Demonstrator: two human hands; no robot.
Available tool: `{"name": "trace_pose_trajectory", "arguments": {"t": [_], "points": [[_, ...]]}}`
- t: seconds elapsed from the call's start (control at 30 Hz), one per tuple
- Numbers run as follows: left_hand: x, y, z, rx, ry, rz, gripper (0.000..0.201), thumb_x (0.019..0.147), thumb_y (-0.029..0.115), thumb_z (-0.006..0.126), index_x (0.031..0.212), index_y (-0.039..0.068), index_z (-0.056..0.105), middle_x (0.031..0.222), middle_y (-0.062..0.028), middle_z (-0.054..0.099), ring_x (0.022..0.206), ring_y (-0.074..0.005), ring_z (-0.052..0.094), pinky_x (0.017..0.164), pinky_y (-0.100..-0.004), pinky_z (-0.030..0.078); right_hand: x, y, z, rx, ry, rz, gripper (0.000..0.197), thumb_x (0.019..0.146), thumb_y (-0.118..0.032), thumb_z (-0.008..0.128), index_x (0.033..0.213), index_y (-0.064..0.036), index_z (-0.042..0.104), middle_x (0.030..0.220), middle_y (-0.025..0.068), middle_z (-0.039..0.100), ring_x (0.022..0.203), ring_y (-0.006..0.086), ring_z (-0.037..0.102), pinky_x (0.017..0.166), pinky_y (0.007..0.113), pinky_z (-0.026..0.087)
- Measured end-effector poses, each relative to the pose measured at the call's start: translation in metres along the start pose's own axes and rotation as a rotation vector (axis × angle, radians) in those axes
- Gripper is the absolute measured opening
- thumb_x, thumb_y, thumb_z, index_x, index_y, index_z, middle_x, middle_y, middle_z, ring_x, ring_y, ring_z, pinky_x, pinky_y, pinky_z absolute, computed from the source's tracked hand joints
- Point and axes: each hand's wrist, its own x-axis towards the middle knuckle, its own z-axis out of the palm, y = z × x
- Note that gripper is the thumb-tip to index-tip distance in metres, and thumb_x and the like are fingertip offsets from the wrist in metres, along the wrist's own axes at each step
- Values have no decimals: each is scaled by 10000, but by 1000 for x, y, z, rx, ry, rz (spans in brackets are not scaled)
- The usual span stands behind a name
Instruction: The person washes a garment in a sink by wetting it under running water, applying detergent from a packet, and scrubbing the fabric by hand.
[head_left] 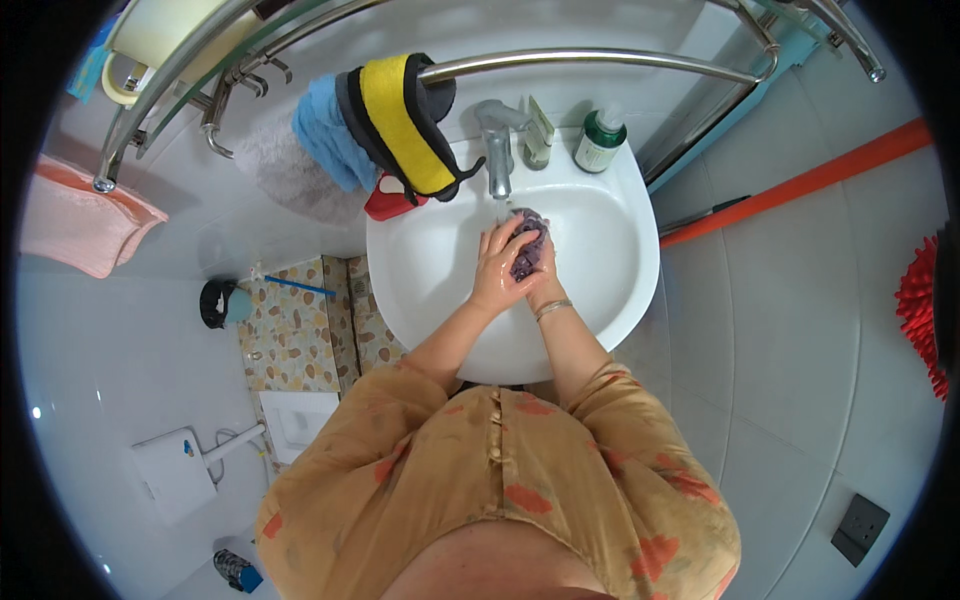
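Both my hands are over the white sink (410,300), wet and just below the spout of the chrome faucet (495,150). Between them sits a bunched, ruffled purple-grey fabric piece (530,240); its exact kind cannot be made out. My left hand (497,268) lies against its left side, with the fingers bent across its top. From the right, my right hand (546,272) cups the same piece, its fingers mostly hidden behind it. A bracelet (553,308) circles my right wrist. Water seems to run from the spout onto the fabric.
A green pump bottle (600,140) and an upright tube (538,135) stand on the sink's back ledge. Yellow-black (400,120) and blue cloths (335,130) hang from the metal rail (600,62), above a red item (390,200). An orange-red pole (800,182) leans at right.
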Motion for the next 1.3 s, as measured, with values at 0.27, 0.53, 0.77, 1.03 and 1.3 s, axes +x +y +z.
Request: {"name": "trace_pose_trajectory", "arguments": {"t": [0.27, 0.53, 0.77, 1.03, 1.3], "points": [[19, -42, 18, -246, -124, -513, 287, 762, 220, 617, 980, 33, 599, 973, -165, 604, 864, -289, 573, 748, -360, 453, 22, 25, 0, -365, 382, -137, 354, 949, -294, 310, 1119, -42, 491, 1089, 106, 560, 952, 223, 564, 818, 357, 474], [14, -91, 52, -1033, 279, -952, 310, 846, 313, 563, 823, 5, 583, 771, -67, 605, 695, -181, 589, 656, -335, 480, 28, 16, -2, -1403, 558, -377, 437, 931, -304, 315, 874, 35, 585, 853, 205, 615, 804, 322, 598, 716, 409, 448], [5, -112, 22, -1701, 326, -1138, 412, 850, 438, 534, 1027, 66, 545, 942, -82, 599, 864, -220, 597, 830, -422, 469, 20, -16, 18, -1882, 333, -553, 226, 843, -253, 527, 952, -57, 561, 846, 159, 579, 813, 321, 568, 733, 381, 444], [6, -103, 1, -1183, -111, -1066, 321, 843, 241, 606, 1112, 87, 522, 972, -41, 597, 863, -145, 587, 718, -306, 494, 9, -38, 27, -1549, -64, -502, 596, 741, -135, 696, 1249, -56, 395, 1133, 69, 498, 1035, 164, 488, 923, 280, 386], [28, -65, -16, -966, -238, -908, 448, 849, 254, 601, 1226, 68, 446, 1156, -80, 515, 1070, -168, 484, 904, -318, 400, -7, -26, 51, -1327, 121, -287, 437, 805, -232, 658, 1128, -11, 464, 965, 59, 589, 876, 133, 555, 791, 266, 446]]}}
